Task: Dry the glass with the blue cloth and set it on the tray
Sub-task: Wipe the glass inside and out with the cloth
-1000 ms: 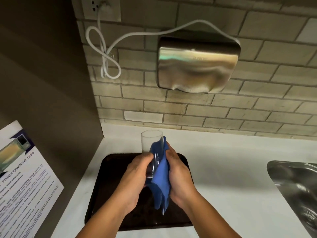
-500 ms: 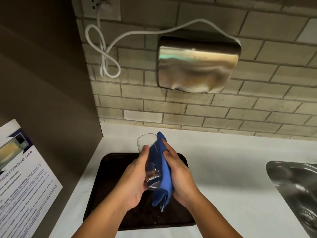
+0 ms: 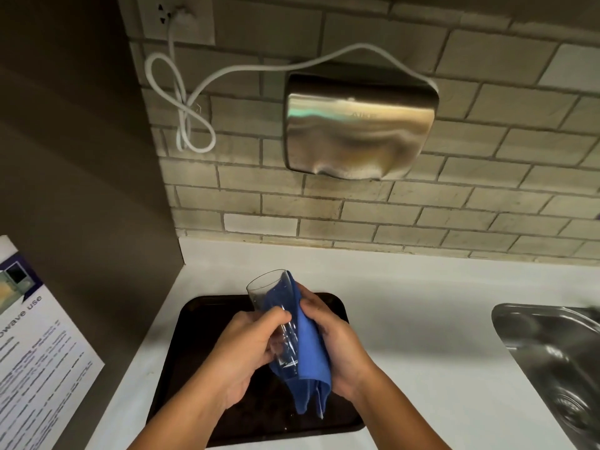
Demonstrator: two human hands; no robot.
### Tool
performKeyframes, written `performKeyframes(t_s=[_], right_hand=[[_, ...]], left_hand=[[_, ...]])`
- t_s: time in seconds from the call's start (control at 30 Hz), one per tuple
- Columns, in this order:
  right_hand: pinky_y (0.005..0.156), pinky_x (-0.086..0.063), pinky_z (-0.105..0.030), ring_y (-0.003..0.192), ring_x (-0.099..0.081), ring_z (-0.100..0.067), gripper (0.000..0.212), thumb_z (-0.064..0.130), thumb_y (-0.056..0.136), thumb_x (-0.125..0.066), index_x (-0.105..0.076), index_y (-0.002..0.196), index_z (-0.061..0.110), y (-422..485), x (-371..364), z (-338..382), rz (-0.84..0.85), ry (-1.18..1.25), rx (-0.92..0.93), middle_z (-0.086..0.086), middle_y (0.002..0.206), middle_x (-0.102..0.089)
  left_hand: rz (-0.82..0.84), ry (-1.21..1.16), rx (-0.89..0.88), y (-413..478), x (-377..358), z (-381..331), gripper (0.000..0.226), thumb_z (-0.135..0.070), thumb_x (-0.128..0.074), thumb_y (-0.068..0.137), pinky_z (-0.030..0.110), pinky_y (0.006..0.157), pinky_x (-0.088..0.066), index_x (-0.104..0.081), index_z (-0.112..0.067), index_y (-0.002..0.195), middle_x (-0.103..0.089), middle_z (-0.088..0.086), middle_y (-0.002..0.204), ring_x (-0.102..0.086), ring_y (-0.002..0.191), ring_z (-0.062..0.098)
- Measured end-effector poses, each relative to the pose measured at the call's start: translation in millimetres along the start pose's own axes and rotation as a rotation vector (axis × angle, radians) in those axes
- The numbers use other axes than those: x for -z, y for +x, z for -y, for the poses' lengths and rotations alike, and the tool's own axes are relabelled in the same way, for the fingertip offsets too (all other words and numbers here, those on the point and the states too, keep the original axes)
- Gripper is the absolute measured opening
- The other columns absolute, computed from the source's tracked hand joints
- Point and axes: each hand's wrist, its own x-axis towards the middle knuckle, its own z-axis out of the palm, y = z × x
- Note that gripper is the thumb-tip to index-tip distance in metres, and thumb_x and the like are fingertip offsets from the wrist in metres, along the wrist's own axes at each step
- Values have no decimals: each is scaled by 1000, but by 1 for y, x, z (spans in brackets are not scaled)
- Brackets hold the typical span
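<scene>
A smooth white counter (image 3: 422, 319) runs from the dark side panel (image 3: 81, 190) on the left to the steel sink (image 3: 552, 352) on the right, with bare open surface between the sink and the tray. A brick-tile wall (image 3: 487, 206) closes the back edge; on it hangs a brushed-metal hand dryer (image 3: 358, 131) with a looped white cord (image 3: 188, 118). The dark, round-cornered tray (image 3: 194, 336) lies flat near the left panel, beside a printed notice (image 3: 35, 368). Above the tray, the left hand (image 3: 242, 355) curls its fingers around the lower part of the clear glass (image 3: 276, 303), tilted rim-away. The right hand (image 3: 337, 349) presses the soft blue cloth (image 3: 308, 352) against the glass's side.
</scene>
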Motion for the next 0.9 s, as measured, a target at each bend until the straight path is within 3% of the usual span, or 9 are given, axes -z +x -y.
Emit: performKeyframes(t_s=[0.1, 0.17, 0.23, 0.33, 0.47, 0.6, 0.73, 0.83, 0.9], right_hand=[[121, -46, -55, 137, -67, -36, 44, 29, 109, -61, -60, 153, 28, 2, -1, -4, -32, -62, 46, -13, 146, -72], [120, -49, -51, 134, -70, -28, 44, 31, 110, -58, -58, 154, 35, 2, -6, -6, -48, -130, 101, -5, 144, -74], [113, -55, -37, 132, -71, -18, 45, 34, 109, -55, -58, 152, 46, 1, -12, -7, -49, -234, 170, 6, 143, -75], [101, -59, -21, 128, -72, -7, 45, 42, 107, -56, -57, 151, 53, 0, -17, -3, -59, -328, 200, 19, 138, -75], [116, -51, -42, 134, -70, -17, 45, 44, 107, -58, -57, 152, 46, 3, -16, -1, -52, -252, 155, 6, 144, -74], [112, -54, -44, 134, -70, -26, 44, 46, 107, -60, -62, 150, 38, 4, -17, -4, -73, -162, 129, -4, 144, -74], [100, -61, -39, 123, -75, -31, 53, 61, 103, -59, -77, 134, 22, 0, -16, -7, -117, -69, 46, -16, 132, -79], [115, -54, -50, 132, -69, -38, 57, 60, 104, -59, -78, 133, 14, -3, -15, -11, -141, 77, -22, -22, 138, -75], [115, -54, -53, 135, -67, -41, 59, 56, 104, -60, -76, 135, 9, -5, -18, -11, -143, 218, -56, -25, 143, -71]], left_hand=[[-12, -19, -8, 0, -6, 5, 14, -37, -82, 83, 37, 80, -65, -90, -24, 84, -83, 5, 86, -79, 75, 14], [-15, -18, -15, 1, -6, 5, 37, -48, -94, 82, 37, 83, -69, -87, -17, 100, -88, 6, 96, -84, 84, 17], [-8, -10, -24, 0, -4, 5, 63, -59, -98, 67, 33, 76, -67, -84, -14, 109, -88, 7, 96, -84, 82, 16], [-14, -65, -7, -1, -1, 3, 74, -55, -98, 57, 30, 68, -65, -82, -13, 115, -88, 6, 96, -83, 78, 14], [-37, -187, 10, 0, -5, -2, 79, -46, -98, 55, 34, 71, -65, -77, -15, 124, -88, 5, 99, -83, 79, 14], [-57, -237, -29, -1, -8, -2, 63, -43, -93, 68, 25, 70, -61, -80, -19, 124, -89, 0, 100, -83, 80, 8], [-24, -298, -96, 0, -7, -6, 51, -41, -94, 66, 22, 65, -62, -83, -21, 112, -87, 4, 102, -83, 80, 9], [-14, -278, -223, 2, -9, -9, 67, -41, -98, 61, 20, 79, -63, -79, -23, 123, -85, 8, 120, -83, 103, 12], [-14, -200, -321, 2, -13, -8, 74, -36, -105, 66, 21, 91, -61, -73, -29, 133, -81, -5, 130, -76, 123, 10]])
